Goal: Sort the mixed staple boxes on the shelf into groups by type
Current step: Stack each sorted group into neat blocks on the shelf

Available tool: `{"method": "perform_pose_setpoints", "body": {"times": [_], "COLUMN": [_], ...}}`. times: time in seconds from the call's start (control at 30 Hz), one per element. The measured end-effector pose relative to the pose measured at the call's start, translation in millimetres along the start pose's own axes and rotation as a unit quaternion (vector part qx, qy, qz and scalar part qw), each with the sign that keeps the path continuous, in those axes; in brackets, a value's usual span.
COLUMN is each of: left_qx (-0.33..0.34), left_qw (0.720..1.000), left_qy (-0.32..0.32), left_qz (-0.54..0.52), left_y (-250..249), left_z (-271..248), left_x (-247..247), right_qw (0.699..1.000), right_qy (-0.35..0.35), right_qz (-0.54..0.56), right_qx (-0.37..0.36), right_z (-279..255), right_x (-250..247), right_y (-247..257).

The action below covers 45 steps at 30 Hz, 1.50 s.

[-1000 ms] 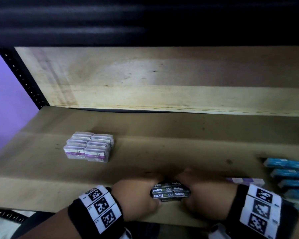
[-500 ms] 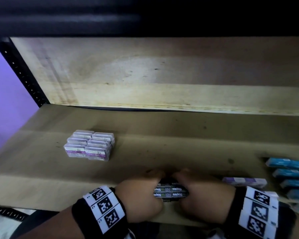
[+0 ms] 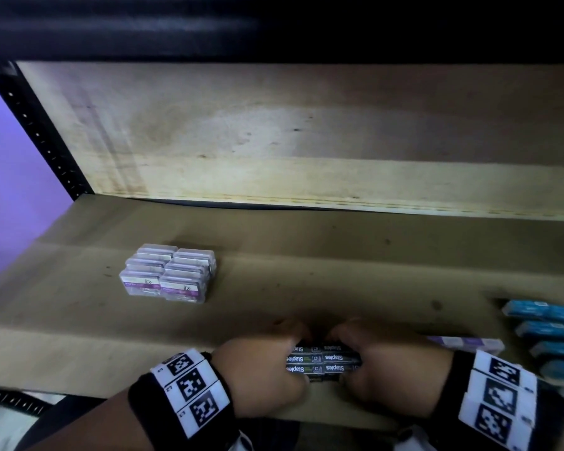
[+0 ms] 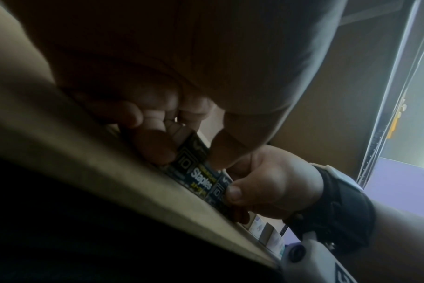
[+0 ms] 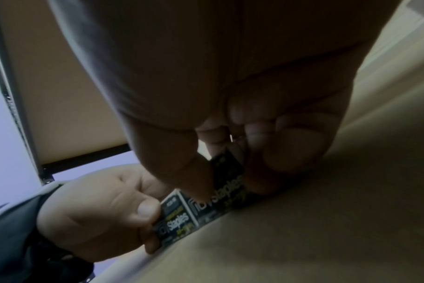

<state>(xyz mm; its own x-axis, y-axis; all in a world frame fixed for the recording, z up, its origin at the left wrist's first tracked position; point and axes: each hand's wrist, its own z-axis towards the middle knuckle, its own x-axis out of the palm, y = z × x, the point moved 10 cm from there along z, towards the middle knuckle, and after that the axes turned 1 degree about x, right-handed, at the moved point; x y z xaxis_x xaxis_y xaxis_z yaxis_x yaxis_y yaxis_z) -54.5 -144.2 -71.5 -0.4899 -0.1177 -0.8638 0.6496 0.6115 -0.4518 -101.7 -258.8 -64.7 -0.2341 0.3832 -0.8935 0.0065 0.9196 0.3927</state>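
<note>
from my station i saw the small black cardboard staple boxes [image 3: 323, 362] printed with white "staples" lettering, plus a yellow-green strip in the wrist views. the clear plastic boxes with white-and-purple labels [image 3: 168, 275] stood pale grey-lilac. the bright blue boxes [image 3: 547, 330] carried small white marks. a flat purple-and-white box [image 3: 466, 342] showed lilac bands. the plain wooden shelf board [image 3: 79, 336] was dull tan, its back panel [image 3: 274, 141] paler yellow. the black wristbands [image 3: 189, 390] bore white tiles with black square codes. the wall [image 3: 10, 196] was violet.
</note>
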Motion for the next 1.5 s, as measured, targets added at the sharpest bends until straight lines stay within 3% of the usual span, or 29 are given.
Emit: {"method": "perform_pose_setpoints", "body": {"times": [0.3,0.73,1.2,1.5], "left_qx": [0.008,0.023,0.048,0.043], "left_qw": [1.000,0.998,0.997,0.992], "left_qy": [0.013,-0.057,-0.043,-0.039], "left_qz": [-0.013,0.022,0.033,0.113], "left_y": [1.6,1.2,13.1,21.7], "left_z": [0.4,-0.8,-4.3,-0.7], "left_x": [0.7,-11.7,-19.6,-28.0], "right_qw": [1.000,1.000,0.998,0.997], "right_qy": [0.008,0.013,0.009,0.013], "right_qz": [-0.008,-0.006,-0.057,-0.065], "right_qx": [0.000,-0.009,0.007,0.037], "right_z": [1.8,0.2,3.0,9.4], "right_x": [2.7,-8.6,-4.0,-3.5], "right_y": [2.2,9.8,19.5,27.3]}}
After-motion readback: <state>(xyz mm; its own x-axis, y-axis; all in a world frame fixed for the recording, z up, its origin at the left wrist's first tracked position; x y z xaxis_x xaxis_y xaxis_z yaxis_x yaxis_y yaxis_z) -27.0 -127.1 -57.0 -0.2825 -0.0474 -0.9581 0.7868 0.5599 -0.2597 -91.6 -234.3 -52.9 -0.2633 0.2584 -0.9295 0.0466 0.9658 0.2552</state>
